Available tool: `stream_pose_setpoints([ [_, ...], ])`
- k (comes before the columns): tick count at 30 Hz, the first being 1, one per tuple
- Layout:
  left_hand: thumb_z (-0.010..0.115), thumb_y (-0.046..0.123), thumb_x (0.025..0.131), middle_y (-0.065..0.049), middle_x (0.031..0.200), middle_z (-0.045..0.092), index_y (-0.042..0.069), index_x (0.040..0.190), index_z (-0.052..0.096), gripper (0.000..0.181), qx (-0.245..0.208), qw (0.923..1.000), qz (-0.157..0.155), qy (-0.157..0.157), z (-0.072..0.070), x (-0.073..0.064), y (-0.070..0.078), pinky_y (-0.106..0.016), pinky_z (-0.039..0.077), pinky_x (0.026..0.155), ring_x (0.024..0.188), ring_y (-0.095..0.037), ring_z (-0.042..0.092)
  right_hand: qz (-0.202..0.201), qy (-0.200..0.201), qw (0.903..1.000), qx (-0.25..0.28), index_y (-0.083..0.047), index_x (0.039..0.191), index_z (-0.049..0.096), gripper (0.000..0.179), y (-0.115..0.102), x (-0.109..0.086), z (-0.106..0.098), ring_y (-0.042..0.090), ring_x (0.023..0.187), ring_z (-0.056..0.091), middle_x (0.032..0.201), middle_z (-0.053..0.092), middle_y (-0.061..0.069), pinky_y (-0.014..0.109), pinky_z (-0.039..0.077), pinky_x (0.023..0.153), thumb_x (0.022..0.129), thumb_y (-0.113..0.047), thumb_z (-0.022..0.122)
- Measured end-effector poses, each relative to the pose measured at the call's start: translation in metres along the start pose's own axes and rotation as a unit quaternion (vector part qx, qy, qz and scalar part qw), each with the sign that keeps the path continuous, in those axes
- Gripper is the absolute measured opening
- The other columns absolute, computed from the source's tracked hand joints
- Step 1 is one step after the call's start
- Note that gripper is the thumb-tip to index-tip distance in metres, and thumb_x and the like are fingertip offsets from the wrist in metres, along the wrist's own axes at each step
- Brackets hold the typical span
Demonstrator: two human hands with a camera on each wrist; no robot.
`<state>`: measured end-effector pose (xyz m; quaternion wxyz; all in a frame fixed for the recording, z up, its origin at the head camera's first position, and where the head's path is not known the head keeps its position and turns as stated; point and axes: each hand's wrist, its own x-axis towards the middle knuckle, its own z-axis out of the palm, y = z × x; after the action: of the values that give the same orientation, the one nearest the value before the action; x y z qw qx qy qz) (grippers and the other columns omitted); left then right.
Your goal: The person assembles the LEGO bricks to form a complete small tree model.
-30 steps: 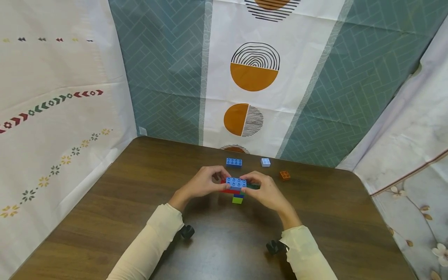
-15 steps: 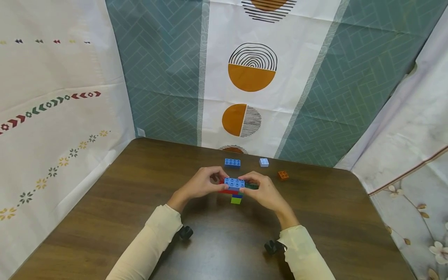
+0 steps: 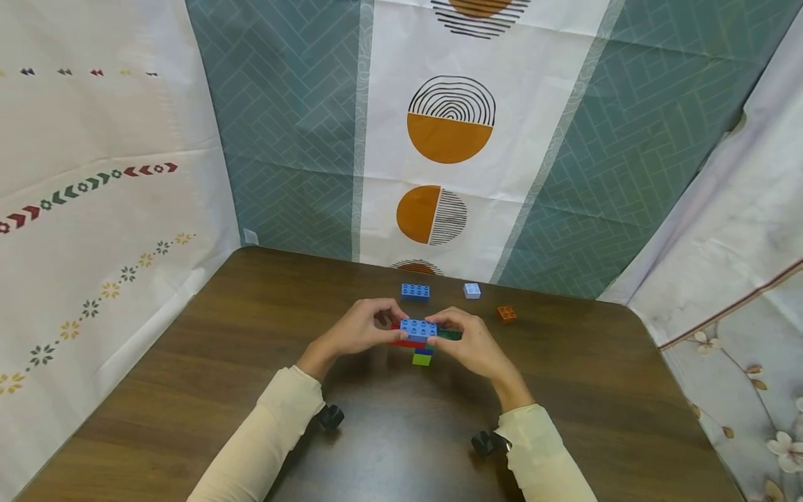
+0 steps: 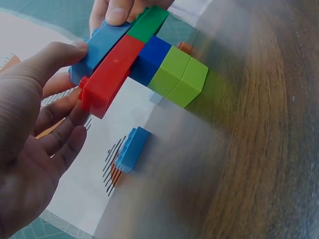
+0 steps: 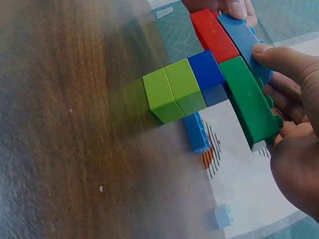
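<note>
In the head view, my left hand [image 3: 359, 328] and right hand [image 3: 472, 343] pinch opposite ends of a light blue toy brick [image 3: 418, 328]. It sits on top of a stack, bridging a red brick [image 4: 112, 74] and a green brick [image 5: 250, 104]. Below where those two meet is a dark blue brick [image 5: 207, 69], then two lime green bricks [image 5: 172, 94] one under the other as a narrow column on the table. In the right wrist view, the green brick reaches out under my right hand. The red one's end is beside my left fingers.
Behind the stack on the wooden table [image 3: 282, 293] lie a blue brick [image 3: 415, 291], a small pale blue brick [image 3: 472, 291] and a small orange brick [image 3: 506, 314]. Patterned cloths hang at the back and both sides.
The head view has shifted slightly, so everything appears a little further left. Both hands keep the same hold on the light blue brick.
</note>
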<state>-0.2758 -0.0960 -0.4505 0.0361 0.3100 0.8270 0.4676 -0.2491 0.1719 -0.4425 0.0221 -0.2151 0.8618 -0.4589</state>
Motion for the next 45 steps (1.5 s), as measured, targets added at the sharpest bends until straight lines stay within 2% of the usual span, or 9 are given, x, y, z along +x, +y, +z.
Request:
stream_pose_setpoints([
  [10,0.082,0.028,0.089,0.001,0.103,0.071,0.018,0.110,0.072,0.026,0.005,0.9999,-0.010,0.001,-0.003,0.000,0.002,-0.029,0.057,0.086,0.094,-0.017,0.062,-0.008,0.011,0.9998,-0.014,-0.020,0.122,0.073,0.033,-0.006,0.000,0.002,0.024,0.114,0.065,0.118,0.069,0.000,0.051,0.054,0.105,0.090,-0.024,0.081],
  [16,0.082,0.027,0.089,0.001,0.103,0.070,0.018,0.110,0.071,0.025,0.006,0.9998,-0.019,-0.004,-0.005,-0.002,0.003,-0.029,0.058,0.084,0.094,-0.018,0.062,-0.007,0.009,0.9997,-0.023,-0.020,0.123,0.072,0.034,-0.006,0.000,0.005,0.024,0.115,0.065,0.119,0.069,0.000,0.049,0.055,0.105,0.091,-0.024,0.080],
  [25,0.083,0.029,0.088,0.003,0.100,0.070,0.019,0.109,0.071,0.026,0.011,0.9999,-0.004,-0.005,-0.005,-0.001,0.003,-0.031,0.058,0.083,0.091,-0.018,0.062,-0.007,0.003,0.9994,-0.034,-0.020,0.123,0.072,0.034,-0.008,0.000,0.002,0.023,0.111,0.066,0.118,0.069,-0.001,0.051,0.054,0.105,0.091,-0.026,0.080],
  [33,0.083,0.030,0.088,0.004,0.102,0.071,0.019,0.111,0.071,0.028,0.016,0.9998,-0.003,-0.008,-0.004,0.001,0.002,-0.033,0.058,0.086,0.093,-0.019,0.063,0.010,-0.006,0.9992,-0.037,-0.021,0.124,0.071,0.035,-0.009,0.000,0.000,0.023,0.115,0.065,0.120,0.068,-0.001,0.050,0.054,0.106,0.091,-0.027,0.080],
  [38,0.083,0.030,0.088,0.004,0.102,0.071,0.020,0.111,0.071,0.027,0.011,0.9999,-0.005,-0.011,-0.003,0.001,0.001,-0.035,0.059,0.086,0.094,-0.019,0.063,0.007,-0.013,0.9990,-0.042,-0.019,0.125,0.071,0.037,-0.009,0.000,-0.004,0.023,0.113,0.064,0.120,0.069,-0.001,0.049,0.054,0.105,0.090,-0.027,0.081],
  [45,0.082,0.031,0.088,0.003,0.102,0.071,0.020,0.111,0.071,0.027,0.008,0.9999,-0.004,-0.010,0.000,0.002,-0.002,-0.028,0.057,0.084,0.093,-0.017,0.063,0.004,-0.008,0.9988,-0.047,-0.018,0.125,0.072,0.037,-0.005,-0.001,-0.018,0.024,0.113,0.063,0.121,0.071,0.001,0.051,0.054,0.103,0.090,-0.026,0.081],
])
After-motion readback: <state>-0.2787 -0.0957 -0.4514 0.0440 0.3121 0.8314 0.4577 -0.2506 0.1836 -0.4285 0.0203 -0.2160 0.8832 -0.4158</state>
